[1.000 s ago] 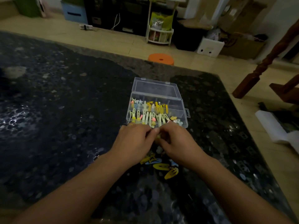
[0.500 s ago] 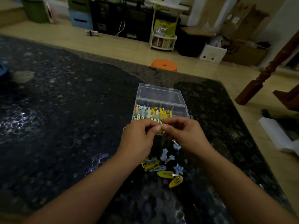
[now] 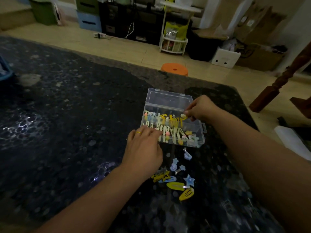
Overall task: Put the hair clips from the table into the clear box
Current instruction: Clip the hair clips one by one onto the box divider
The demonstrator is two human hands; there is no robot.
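Dark speckled stone forms the table [image 3: 67,115], filling the left and centre of the frame, with its far edge running along the pale floor tiles above. No readable writing or brand shows on anything. At centre right sits the clear box [image 3: 170,105], lid raised, holding rows of pale yellow and pastel hair clips. The right hand [image 3: 200,108] reaches over the box's right end, pinching a small yellow clip [image 3: 183,117] above the back row. The left hand [image 3: 144,148] lies with fingers extended on the box's near-left corner. Loose hair clips [image 3: 178,175] lie on the table just below the box, between the forearms. An orange stool [image 3: 174,69] stands beyond the table's far edge.
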